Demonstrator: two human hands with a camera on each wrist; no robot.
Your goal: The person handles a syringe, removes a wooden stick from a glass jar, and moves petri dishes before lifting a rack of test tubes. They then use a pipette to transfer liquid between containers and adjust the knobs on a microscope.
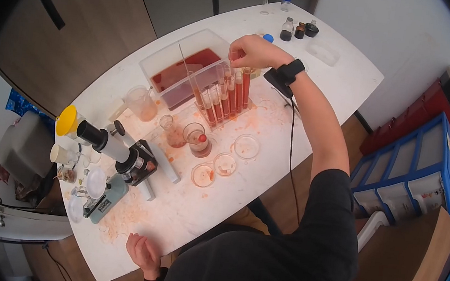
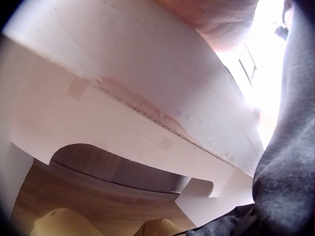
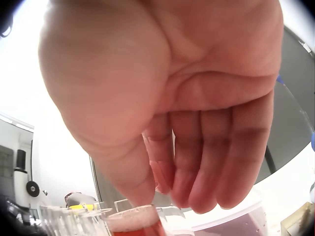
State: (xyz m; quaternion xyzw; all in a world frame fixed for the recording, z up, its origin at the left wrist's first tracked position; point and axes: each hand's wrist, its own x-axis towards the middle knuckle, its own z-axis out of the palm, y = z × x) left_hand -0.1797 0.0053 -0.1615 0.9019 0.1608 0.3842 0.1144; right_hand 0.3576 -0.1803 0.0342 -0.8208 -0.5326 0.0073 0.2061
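Note:
My right hand [image 1: 254,52] is over the far end of a rack of test tubes [image 1: 230,94] filled with red liquid. In the right wrist view, the fingers of this hand [image 3: 197,128] point down; the thumb tip is beside a foamy-topped tube [image 3: 138,222]. Whether thumb and fingertips pinch a tube is hidden. A thin rod [image 1: 185,61] leans up from one tube. Behind the rack is a clear tub [image 1: 152,76] with dark red liquid. My left hand [image 1: 143,253] rests loosely curled at the table's front edge, holding nothing; the left wrist view has part of it at the top.
Two beakers, one [image 1: 141,103] left of the rack and another [image 1: 197,137] before it, share the stained table with several petri dishes [image 1: 225,164]. A microscope [image 1: 136,164] and a balance [image 1: 108,202] stand left. Small dark bottles [image 1: 287,31] are at the back right. A cable [image 1: 291,159] hangs from my right wrist.

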